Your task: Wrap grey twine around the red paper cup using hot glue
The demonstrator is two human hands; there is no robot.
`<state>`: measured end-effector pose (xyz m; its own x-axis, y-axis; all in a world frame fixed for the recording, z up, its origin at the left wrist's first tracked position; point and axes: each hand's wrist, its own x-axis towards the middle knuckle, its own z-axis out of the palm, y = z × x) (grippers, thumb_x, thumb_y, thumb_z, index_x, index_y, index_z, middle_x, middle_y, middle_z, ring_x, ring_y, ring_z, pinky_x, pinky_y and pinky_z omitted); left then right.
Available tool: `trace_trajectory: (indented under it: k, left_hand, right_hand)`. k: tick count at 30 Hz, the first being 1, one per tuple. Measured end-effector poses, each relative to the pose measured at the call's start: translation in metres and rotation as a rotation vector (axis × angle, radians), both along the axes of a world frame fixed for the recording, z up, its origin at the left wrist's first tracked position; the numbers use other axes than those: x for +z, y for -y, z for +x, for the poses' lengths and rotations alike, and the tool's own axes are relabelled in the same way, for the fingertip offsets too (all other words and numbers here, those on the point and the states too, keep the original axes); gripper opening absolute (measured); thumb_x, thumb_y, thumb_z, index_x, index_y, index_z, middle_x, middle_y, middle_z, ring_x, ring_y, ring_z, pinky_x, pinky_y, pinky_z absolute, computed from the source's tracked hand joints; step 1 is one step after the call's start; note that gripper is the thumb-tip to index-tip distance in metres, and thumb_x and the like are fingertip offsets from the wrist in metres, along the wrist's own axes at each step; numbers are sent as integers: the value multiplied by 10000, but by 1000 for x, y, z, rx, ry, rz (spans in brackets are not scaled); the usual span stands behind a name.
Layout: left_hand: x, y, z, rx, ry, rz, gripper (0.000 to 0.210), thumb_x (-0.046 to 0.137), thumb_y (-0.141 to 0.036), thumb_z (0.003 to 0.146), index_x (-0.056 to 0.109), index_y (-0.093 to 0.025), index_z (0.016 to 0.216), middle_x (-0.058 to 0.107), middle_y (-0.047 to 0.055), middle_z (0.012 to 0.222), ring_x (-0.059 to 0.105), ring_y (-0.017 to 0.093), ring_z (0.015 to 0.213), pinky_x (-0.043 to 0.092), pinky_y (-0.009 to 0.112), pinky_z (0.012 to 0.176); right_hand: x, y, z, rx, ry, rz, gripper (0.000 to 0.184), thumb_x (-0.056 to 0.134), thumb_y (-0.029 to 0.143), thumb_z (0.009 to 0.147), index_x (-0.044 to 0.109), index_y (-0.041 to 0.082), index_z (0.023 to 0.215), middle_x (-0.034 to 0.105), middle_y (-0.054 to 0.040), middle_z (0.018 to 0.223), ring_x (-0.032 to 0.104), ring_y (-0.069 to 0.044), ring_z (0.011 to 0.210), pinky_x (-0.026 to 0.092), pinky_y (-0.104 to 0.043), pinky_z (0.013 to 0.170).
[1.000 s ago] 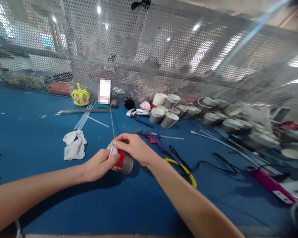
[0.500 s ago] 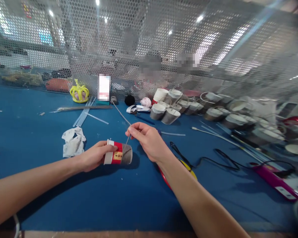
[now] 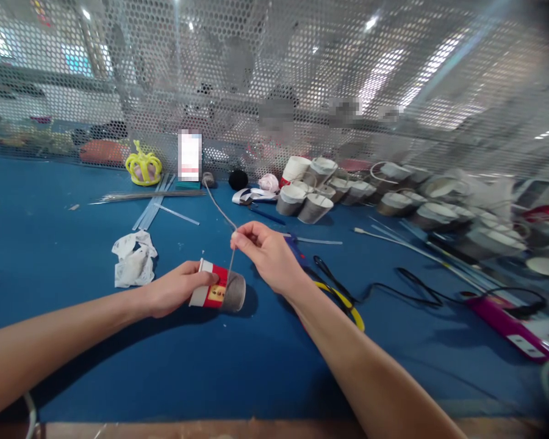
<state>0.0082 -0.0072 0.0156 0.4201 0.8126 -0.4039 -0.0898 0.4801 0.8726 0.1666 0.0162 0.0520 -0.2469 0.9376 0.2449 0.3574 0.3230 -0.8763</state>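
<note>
My left hand [image 3: 180,288] is closed round a red and white paper cup [image 3: 216,285] lying on its side, its base end to the right. Grey yarn covers the base end of the cup. Between thumb and fingertips, my right hand [image 3: 268,253] pinches the grey yarn [image 3: 220,210] just above the cup. One stretch runs taut from the pinch down to the wrapped part. The other slants back to a small grey yarn ball [image 3: 208,179] near the mesh. Part of the cup is hidden under my left fingers.
Several grey-wrapped cups [image 3: 315,208] stand at the back right. A yellow crown-shaped piece [image 3: 143,167], a phone [image 3: 190,155] and a black yarn ball [image 3: 238,179] sit before the mesh screen. Crumpled white paper [image 3: 135,259] lies left; a purple power strip [image 3: 507,326] and black cable lie right.
The cup has tilted slightly, its base end lower. My right hand has shifted a little left, and the yarn now meets the cup nearer its red part.
</note>
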Motion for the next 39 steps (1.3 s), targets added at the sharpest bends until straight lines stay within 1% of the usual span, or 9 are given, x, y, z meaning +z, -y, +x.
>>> trace_trajectory:
  k: [4,9,15,19,24,31,36,39]
  left_hand:
    - [-2,1,-2,-26,-27,51,147,563,-213,647,590,-107,745,606,2,624,524,103,558,393,210,567]
    - [-4,2,-4,-89,-26,129,209,551,-243,674,618,-113,823,627,12,690,538,120,626,399,220,619]
    - [-1,5,-6,-168,-89,250,223,516,-254,714,624,-129,865,635,3,715,531,121,673,399,205,642]
    - [1,7,-6,-192,-123,344,219,500,-265,728,621,-134,855,627,-4,726,519,117,666,398,201,645]
    - [-1,8,-8,-217,-146,433,226,465,-279,749,593,-118,842,603,10,743,508,124,679,395,214,672]
    - [-2,8,-10,-249,-233,564,213,429,-284,760,550,-109,760,533,7,691,448,114,629,377,205,606]
    - [-2,9,-11,-280,-242,631,202,416,-275,763,535,-113,787,505,-2,686,412,100,607,368,191,580]
    - [-2,9,-12,-278,-268,659,210,413,-284,762,532,-111,766,501,1,683,410,102,608,370,197,579]
  right_hand:
    - [-1,-1,0,-17,41,4,124,484,240,759,499,149,676,538,10,613,465,-85,544,366,-223,548]
    - [-2,-3,0,-24,76,-19,131,473,234,759,499,147,664,541,5,610,467,-89,545,360,-226,543]
    - [-8,-4,0,-1,121,-30,136,470,251,759,511,147,684,561,-3,630,473,-92,550,353,-223,533]
    - [-10,-5,-1,-3,148,-49,130,474,247,756,516,144,689,577,-10,641,483,-91,561,358,-219,539]
    - [-12,-5,-1,3,169,-66,139,467,252,761,522,140,701,587,-21,656,499,-96,584,365,-220,551]
    - [-15,-4,-2,23,216,-75,142,467,256,754,534,142,700,584,-19,663,480,-96,576,356,-218,537]
    - [-14,-2,-3,43,243,-95,134,467,249,751,535,140,712,578,-21,668,464,-93,570,350,-212,524]
    - [-14,-1,-4,52,248,-104,119,470,231,747,531,137,708,571,-20,661,464,-92,569,350,-209,524]
